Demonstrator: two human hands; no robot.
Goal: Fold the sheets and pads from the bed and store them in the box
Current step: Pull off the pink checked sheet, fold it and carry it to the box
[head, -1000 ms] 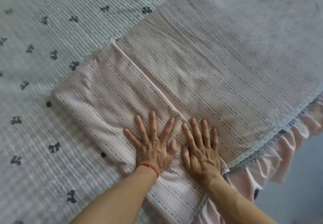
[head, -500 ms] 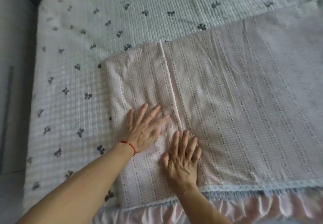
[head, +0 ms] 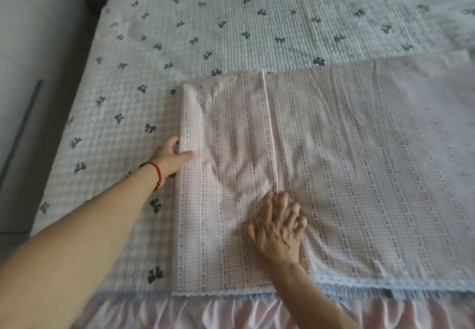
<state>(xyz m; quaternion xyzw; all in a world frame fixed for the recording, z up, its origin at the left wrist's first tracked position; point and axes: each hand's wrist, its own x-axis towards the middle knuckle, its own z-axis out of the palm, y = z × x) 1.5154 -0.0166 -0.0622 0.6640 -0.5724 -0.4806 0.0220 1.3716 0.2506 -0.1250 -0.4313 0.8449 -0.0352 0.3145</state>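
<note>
From the head camera, a pink checked sheet (head: 334,154) with rows of small stitched marks lies flat on the bed, partly folded: its left portion is doubled over, forming a narrower panel whose free edge runs as a straight line up the middle of the cloth. The sheet rests on a white quilted pad (head: 231,28) printed with dark bows, which covers the mattress to the left of it and beyond it. The left hand (head: 171,157), a red string bracelet (head: 156,174) at its wrist, grips the folded left edge of the sheet, thumb on top and fingers tucked beneath the fold. The right hand (head: 279,226) presses down on the sheet just beside the free edge, fingers spread and slightly bent. A lace trim (head: 385,281) borders the sheet's near edge, above a pink ruffled bed skirt (head: 205,313).
</note>
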